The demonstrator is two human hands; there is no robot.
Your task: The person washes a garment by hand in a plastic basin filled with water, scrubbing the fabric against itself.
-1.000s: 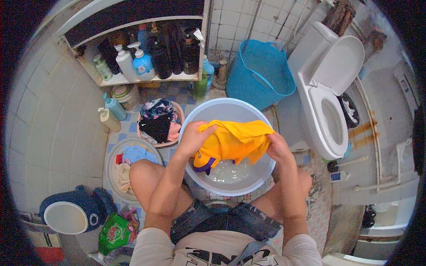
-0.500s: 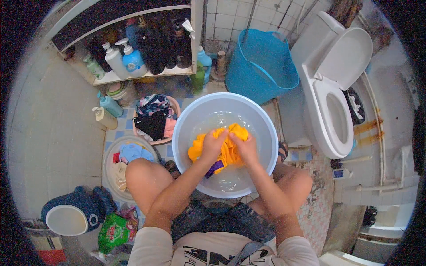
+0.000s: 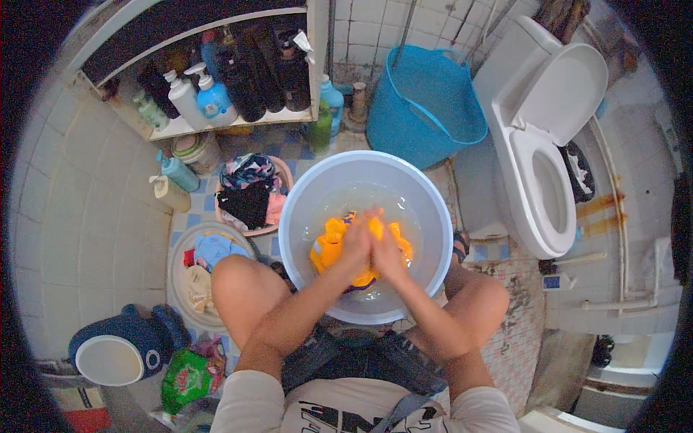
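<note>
A wet yellow-orange garment (image 3: 327,250) with purple trim lies bunched in the water of a round pale-blue basin (image 3: 303,169), between my knees. My left hand (image 3: 356,247) and my right hand (image 3: 385,252) press together over its middle. Some of the yellow cloth is pinched between them and shows at the fingertips. Both sets of fingers are closed, though slightly blurred. Loose folds of the cloth spread to either side of my hands, and its underside is hidden.
Left of the basin stand a pink tub (image 3: 285,173) of clothes and a grey basin (image 3: 180,252) with light-blue and beige cloth. A tall blue bucket (image 3: 415,108) and a toilet (image 3: 545,187) stand at the far right. Pump bottles (image 3: 213,101) line a shelf at the back left.
My hands have come together from slightly apart, a little nearer to me. The garment has been regathered between them; the purple part at its near left has shifted mostly under the cloth.
</note>
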